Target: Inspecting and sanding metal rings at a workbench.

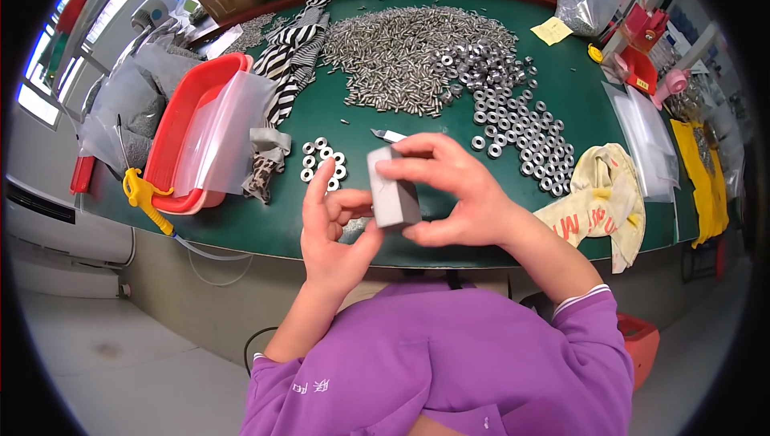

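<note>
In front of me, above the table's near edge, my right hand point(457, 187) grips a small grey rectangular block point(388, 191), fingers over its top and thumb below. My left hand point(337, 227) meets the block's left side with its thumb and curled fingers, while the index finger points up. Just behind the block lies a craft knife point(388, 135) with a white handle, partly hidden by my right hand. A small group of metal rings point(324, 155) sits on the table beyond my left hand.
Behind are a broad pile of small metal pins point(409, 51) and many metal rings point(521, 127). At left stand a red tray point(188, 119), a striped cloth point(297, 55) and a yellow air gun point(144, 191). A stained glove point(601, 203) and plastic sheets point(644, 139) lie right.
</note>
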`<state>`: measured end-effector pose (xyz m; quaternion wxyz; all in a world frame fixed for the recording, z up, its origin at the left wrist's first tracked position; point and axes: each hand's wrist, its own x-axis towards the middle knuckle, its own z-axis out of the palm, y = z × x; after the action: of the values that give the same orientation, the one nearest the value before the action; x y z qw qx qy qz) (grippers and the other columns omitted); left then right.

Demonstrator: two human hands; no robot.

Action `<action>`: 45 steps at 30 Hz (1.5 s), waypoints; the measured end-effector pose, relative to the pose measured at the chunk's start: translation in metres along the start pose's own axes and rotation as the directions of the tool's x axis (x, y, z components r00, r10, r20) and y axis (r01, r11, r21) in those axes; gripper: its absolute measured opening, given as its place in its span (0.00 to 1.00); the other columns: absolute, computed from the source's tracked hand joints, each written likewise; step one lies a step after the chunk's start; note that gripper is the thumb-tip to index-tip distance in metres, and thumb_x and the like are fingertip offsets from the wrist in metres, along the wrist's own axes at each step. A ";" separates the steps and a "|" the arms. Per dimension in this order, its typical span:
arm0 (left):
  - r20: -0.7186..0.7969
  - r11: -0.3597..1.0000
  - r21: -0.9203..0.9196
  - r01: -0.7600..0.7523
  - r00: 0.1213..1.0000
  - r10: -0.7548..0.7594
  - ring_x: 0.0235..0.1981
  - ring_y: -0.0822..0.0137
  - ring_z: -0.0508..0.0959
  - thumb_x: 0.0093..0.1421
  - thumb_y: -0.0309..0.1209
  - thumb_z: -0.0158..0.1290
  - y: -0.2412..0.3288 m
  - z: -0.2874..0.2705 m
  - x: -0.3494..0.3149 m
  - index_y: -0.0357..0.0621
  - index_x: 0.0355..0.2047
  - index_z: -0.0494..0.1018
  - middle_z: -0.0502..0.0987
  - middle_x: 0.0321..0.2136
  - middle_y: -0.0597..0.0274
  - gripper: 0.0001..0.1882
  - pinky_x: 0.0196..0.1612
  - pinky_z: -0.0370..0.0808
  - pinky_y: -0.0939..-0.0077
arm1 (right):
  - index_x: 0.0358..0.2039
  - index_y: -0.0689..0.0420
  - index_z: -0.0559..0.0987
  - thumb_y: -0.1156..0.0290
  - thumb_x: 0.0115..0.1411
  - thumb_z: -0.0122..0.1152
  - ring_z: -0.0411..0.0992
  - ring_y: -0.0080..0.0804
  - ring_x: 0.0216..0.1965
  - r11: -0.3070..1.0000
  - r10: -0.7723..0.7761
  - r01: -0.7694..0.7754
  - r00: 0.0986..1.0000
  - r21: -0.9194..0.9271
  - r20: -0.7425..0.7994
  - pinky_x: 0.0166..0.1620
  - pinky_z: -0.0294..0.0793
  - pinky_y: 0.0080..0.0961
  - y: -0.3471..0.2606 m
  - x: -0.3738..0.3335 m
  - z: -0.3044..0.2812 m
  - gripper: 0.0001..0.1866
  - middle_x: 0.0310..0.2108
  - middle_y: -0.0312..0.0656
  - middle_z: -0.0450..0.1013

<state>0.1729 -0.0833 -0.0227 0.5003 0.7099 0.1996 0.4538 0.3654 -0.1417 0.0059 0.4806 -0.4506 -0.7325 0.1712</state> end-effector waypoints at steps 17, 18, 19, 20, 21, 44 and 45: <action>0.219 0.513 -0.735 0.443 0.872 -0.438 0.43 0.60 0.77 0.60 0.23 0.50 -0.012 -0.023 0.000 0.39 0.50 0.63 0.74 0.42 0.53 0.17 0.46 0.77 0.72 | 0.54 0.59 0.67 0.72 0.45 0.63 0.68 0.36 0.50 0.600 0.382 -0.724 0.634 -0.341 -0.672 0.54 0.66 0.28 0.016 -0.068 -0.170 0.33 0.48 0.48 0.69; 0.232 0.470 -0.755 0.457 0.857 -0.461 0.43 0.60 0.77 0.60 0.23 0.49 -0.013 -0.022 -0.003 0.39 0.48 0.64 0.74 0.41 0.54 0.15 0.46 0.77 0.72 | 0.54 0.59 0.67 0.73 0.45 0.63 0.68 0.35 0.51 0.641 0.452 -0.724 0.624 -0.254 -0.637 0.54 0.65 0.28 0.010 -0.072 -0.169 0.32 0.48 0.47 0.69; 0.228 0.466 -0.758 0.455 0.856 -0.465 0.43 0.60 0.77 0.60 0.23 0.49 -0.012 -0.020 -0.004 0.39 0.48 0.64 0.74 0.41 0.54 0.15 0.46 0.77 0.72 | 0.54 0.58 0.67 0.74 0.45 0.64 0.68 0.34 0.50 0.709 0.455 -0.662 0.693 -0.244 -0.558 0.54 0.65 0.29 0.001 -0.068 -0.160 0.33 0.48 0.44 0.69; 0.220 0.493 -0.738 0.461 0.855 -0.469 0.43 0.61 0.77 0.60 0.25 0.50 -0.011 -0.018 -0.002 0.39 0.46 0.65 0.74 0.41 0.54 0.13 0.45 0.78 0.73 | 0.55 0.57 0.66 0.75 0.45 0.63 0.68 0.34 0.50 0.750 0.482 -0.621 0.749 -0.229 -0.454 0.54 0.65 0.28 -0.007 -0.061 -0.151 0.34 0.49 0.44 0.68; 0.223 0.518 -0.715 0.469 0.856 -0.467 0.43 0.62 0.77 0.60 0.26 0.51 -0.010 -0.016 0.001 0.39 0.44 0.66 0.74 0.40 0.55 0.12 0.45 0.78 0.74 | 0.55 0.56 0.67 0.75 0.44 0.62 0.68 0.32 0.50 0.778 0.514 -0.605 0.768 -0.169 -0.383 0.53 0.66 0.27 -0.018 -0.051 -0.136 0.34 0.50 0.42 0.68; 0.004 0.810 -0.546 0.214 0.968 -0.252 0.43 0.67 0.75 0.55 0.16 0.51 -0.003 -0.004 -0.005 0.40 0.58 0.51 0.72 0.41 0.52 0.32 0.46 0.74 0.75 | 0.49 0.56 0.73 0.68 0.38 0.63 0.64 0.46 0.48 0.934 0.110 -0.120 0.993 -0.338 -0.048 0.51 0.66 0.37 -0.023 0.013 -0.007 0.32 0.48 0.46 0.66; 0.006 0.823 -0.528 0.209 0.970 -0.243 0.43 0.67 0.75 0.55 0.14 0.50 -0.004 -0.004 -0.003 0.40 0.58 0.51 0.72 0.42 0.53 0.32 0.46 0.73 0.76 | 0.49 0.57 0.73 0.69 0.38 0.63 0.64 0.45 0.48 0.897 0.145 -0.176 0.984 -0.405 -0.107 0.51 0.66 0.36 -0.017 0.016 -0.011 0.32 0.47 0.46 0.66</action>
<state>0.1688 -0.0821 -0.0269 0.7186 0.5033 0.1660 0.4502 0.3641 -0.1392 0.0316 0.3857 -0.6067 -0.6942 0.0348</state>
